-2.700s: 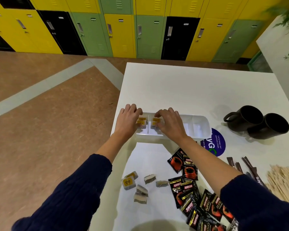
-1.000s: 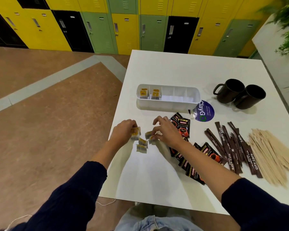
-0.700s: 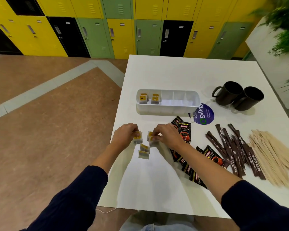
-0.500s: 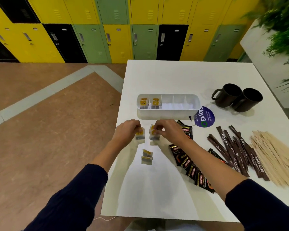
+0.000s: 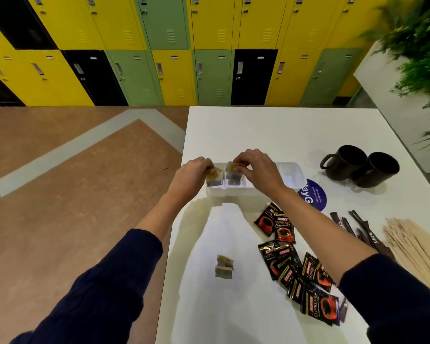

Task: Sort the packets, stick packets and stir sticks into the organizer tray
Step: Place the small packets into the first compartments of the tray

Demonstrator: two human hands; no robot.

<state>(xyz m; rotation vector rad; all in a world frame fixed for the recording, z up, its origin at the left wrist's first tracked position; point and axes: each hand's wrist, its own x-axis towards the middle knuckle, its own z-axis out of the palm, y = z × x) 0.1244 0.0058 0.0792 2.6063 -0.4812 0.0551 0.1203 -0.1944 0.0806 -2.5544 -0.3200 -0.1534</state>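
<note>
Head-camera view showed both hands over the left end of the white organizer tray (image 5: 292,170). The left hand (image 5: 193,176) pinched a small yellow-labelled packet (image 5: 214,177) above the leftmost compartment, and the right hand (image 5: 258,170) pinched another packet (image 5: 233,173) above the next one along. Two more small packets (image 5: 224,266) lay nearer on the table (image 5: 258,130). To the right were black coffee packets (image 5: 278,224), brown stick packets (image 5: 358,227) and wooden stir sticks (image 5: 412,247) (a loose heap).
</note>
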